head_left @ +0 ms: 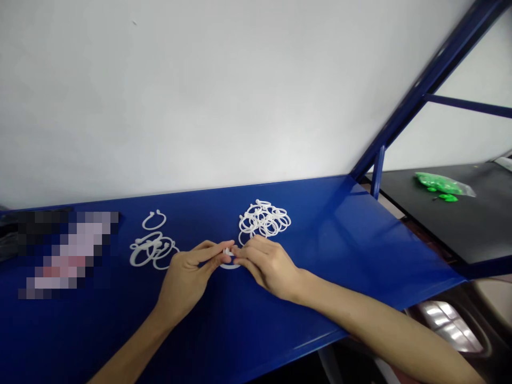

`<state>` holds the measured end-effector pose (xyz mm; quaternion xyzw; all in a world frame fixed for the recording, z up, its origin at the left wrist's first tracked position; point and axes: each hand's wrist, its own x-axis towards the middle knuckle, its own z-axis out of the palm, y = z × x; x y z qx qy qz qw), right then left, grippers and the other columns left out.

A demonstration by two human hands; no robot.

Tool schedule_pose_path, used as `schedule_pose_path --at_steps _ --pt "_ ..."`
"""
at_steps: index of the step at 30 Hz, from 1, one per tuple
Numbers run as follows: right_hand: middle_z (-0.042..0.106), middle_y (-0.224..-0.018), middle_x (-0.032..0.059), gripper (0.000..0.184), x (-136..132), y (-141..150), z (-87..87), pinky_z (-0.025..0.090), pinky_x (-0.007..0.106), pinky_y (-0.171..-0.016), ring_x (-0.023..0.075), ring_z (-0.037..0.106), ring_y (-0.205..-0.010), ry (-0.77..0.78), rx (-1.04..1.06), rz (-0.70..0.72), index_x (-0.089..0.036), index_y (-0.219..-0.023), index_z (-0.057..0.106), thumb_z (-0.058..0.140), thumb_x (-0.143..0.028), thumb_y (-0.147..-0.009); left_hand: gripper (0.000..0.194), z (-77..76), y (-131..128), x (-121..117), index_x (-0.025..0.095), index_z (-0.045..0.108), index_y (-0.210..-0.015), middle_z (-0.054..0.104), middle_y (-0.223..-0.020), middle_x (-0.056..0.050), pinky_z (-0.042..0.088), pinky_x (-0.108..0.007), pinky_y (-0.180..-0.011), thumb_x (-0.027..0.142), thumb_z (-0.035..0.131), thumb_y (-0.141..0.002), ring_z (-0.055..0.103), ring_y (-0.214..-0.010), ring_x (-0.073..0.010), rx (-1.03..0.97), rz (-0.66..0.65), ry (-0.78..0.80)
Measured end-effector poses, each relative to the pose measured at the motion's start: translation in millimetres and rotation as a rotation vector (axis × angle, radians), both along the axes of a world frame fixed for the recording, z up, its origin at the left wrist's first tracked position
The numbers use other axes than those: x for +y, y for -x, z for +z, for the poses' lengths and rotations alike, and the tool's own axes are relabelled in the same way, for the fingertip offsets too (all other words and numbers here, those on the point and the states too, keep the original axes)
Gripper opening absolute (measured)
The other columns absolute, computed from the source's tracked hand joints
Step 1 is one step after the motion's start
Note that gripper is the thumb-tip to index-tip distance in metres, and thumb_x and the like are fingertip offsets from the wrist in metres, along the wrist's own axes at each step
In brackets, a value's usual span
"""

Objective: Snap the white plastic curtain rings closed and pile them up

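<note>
Between my two hands is a white plastic ring (230, 266), its ends pinched at the top and its curve hanging below the fingers. My left hand (188, 269) is closed, thumb and forefinger gripping one end. On the other end, my right hand (270, 266) is closed in a pinch too. The fingertips hide part of the ring's ends, so I cannot tell whether they are joined. Just beyond my right hand lies a pile of white rings (266, 220). Several open white rings (154, 250) lie left of my left hand, with a single open ring (154, 220) behind them.
All this lies on a blue table (340, 240) against a white wall (240, 96). A blurred-out flat item (76, 250) is at the left. Blue metal framing (404, 114) rises at the right, beside a black table (436, 224) with a bag of green pieces (440, 183).
</note>
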<state>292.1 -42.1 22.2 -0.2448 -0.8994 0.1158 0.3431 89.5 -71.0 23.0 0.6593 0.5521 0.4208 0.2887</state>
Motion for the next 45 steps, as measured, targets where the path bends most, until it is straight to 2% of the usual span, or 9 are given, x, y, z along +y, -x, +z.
schedule_pose_path --at_steps 9,14,20,25,31,34,36,39,45 --pt "0.067 -0.079 0.0074 0.027 -12.3 4.1 4.2 0.048 0.031 -0.063 0.0181 0.052 -0.068 -0.132 -0.077 -0.099 -0.010 -0.109 0.064 0.039 -0.018 -0.105 0.023 -0.8 -12.0 -12.3 0.029 0.075 -0.112 0.078 -0.100 0.002 0.061 -0.025 -0.079 0.031 0.062 -0.093 0.074 -0.083 -0.0145 0.133 0.047 -0.333" --pt "0.065 -0.078 0.0068 0.023 -14.2 3.2 1.5 0.044 0.030 -0.062 0.0171 0.049 -0.067 -0.161 -0.071 -0.067 -0.007 -0.107 0.064 0.042 -0.013 -0.103 0.027 -3.1 -8.5 -12.2 0.029 0.071 -0.119 0.078 -0.105 0.001 0.062 -0.023 -0.076 0.023 0.059 -0.095 0.074 -0.079 -0.0120 0.192 -0.035 -0.409" --pt "0.063 -0.077 0.0071 0.026 -12.8 -0.2 3.6 0.044 0.029 -0.063 0.0172 0.048 -0.069 -0.176 -0.062 -0.011 -0.007 -0.102 0.065 0.040 -0.014 -0.103 0.043 -6.5 -8.7 -9.2 0.024 0.065 -0.128 0.076 -0.109 -0.003 0.062 -0.025 -0.082 0.003 0.059 -0.090 0.072 -0.096 -0.0140 0.260 -0.112 -0.692" --pt "0.063 -0.075 0.0070 0.032 -11.9 -1.6 2.8 0.044 0.030 -0.064 0.0177 0.048 -0.069 -0.188 -0.093 0.017 -0.010 -0.095 0.065 0.035 -0.014 -0.104 0.047 -10.7 -9.6 -8.1 0.019 0.060 -0.132 0.075 -0.114 -0.006 0.061 -0.028 -0.085 0.001 0.060 -0.089 0.070 -0.105 -0.0163 0.261 -0.176 -0.758" --pt "0.065 -0.077 0.0059 0.031 1.2 1.6 3.1 0.046 0.029 -0.065 0.0168 0.053 -0.070 -0.176 -0.141 -0.096 -0.012 -0.103 0.067 0.039 -0.023 -0.106 0.041 -12.7 -1.1 5.9 0.021 0.056 -0.137 0.073 -0.119 -0.006 0.058 -0.034 -0.089 0.026 0.058 -0.096 0.069 -0.104 -0.0191 0.441 -0.125 -0.615" --pt "0.067 -0.089 0.0080 0.029 22.7 -0.2 10.5 0.048 0.030 -0.072 0.0183 0.060 -0.081 -0.109 -0.232 -0.268 -0.015 -0.104 0.069 0.042 -0.027 -0.105 0.043 -7.0 22.8 22.6 0.021 0.059 -0.135 0.073 -0.120 -0.008 0.053 -0.045 -0.093 0.042 0.051 -0.098 0.067 -0.105 -0.0264 0.569 0.051 -0.481" --pt "0.067 -0.097 0.0091 0.026 40.4 -2.4 18.1 0.049 0.030 -0.073 0.0194 0.062 -0.086 -0.049 -0.299 -0.418 -0.017 -0.102 0.071 0.047 -0.027 -0.103 0.044 -3.1 46.2 33.7 0.018 0.061 -0.132 0.074 -0.115 -0.011 0.048 -0.053 -0.098 0.041 0.040 -0.101 0.062 -0.113 -0.0320 0.642 0.236 -0.371" --pt "0.068 -0.101 0.0085 0.025 64.5 -3.4 31.2 0.050 0.030 -0.072 0.0212 0.065 -0.090 0.068 -0.453 -0.543 -0.020 -0.104 0.072 0.048 -0.027 -0.102 0.050 -2.1 79.7 46.3 0.015 0.066 -0.126 0.061 -0.137 -0.016 0.038 -0.064 -0.102 0.039 0.030 -0.100 0.045 -0.131 -0.0417 0.767 0.456 -0.154" --pt "0.071 -0.102 0.0109 0.021 88.6 10.1 46.3 0.052 0.034 -0.076 0.0270 0.064 -0.100 0.132 -0.628 -0.553 -0.018 -0.110 0.069 0.053 -0.024 -0.097 0.051 -12.4 97.3 54.4 0.016 0.072 -0.112 0.056 -0.141 -0.018 0.033 -0.064 -0.103 0.048 0.036 -0.095 0.038 -0.133 -0.0445 0.798 0.507 0.114"
